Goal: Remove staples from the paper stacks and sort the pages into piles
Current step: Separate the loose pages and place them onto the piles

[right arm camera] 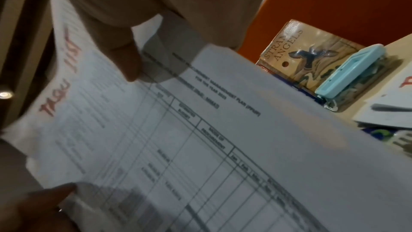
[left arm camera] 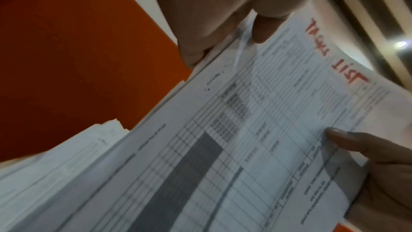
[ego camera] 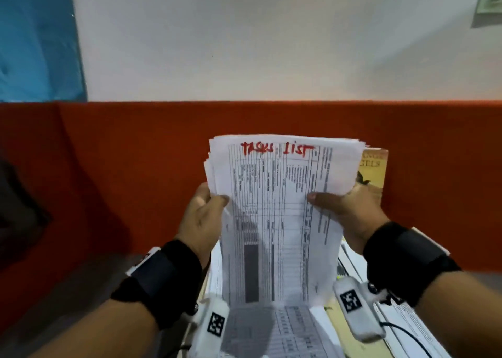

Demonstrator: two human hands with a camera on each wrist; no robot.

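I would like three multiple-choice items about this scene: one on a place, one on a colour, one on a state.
1. Where is the book?
A. beside the hole punch
B. in the left hand
C. on the stack

2. What colour is the handwriting on the top sheet?
A. blue
B. red
C. green

3. How is the paper stack held?
A. flat on the desk
B. by one hand
C. upright, by both hands

Answers: 1 A, the right wrist view shows them side by side. 2 B, the letters are red. 3 C, the left hand and right hand each grip a side.
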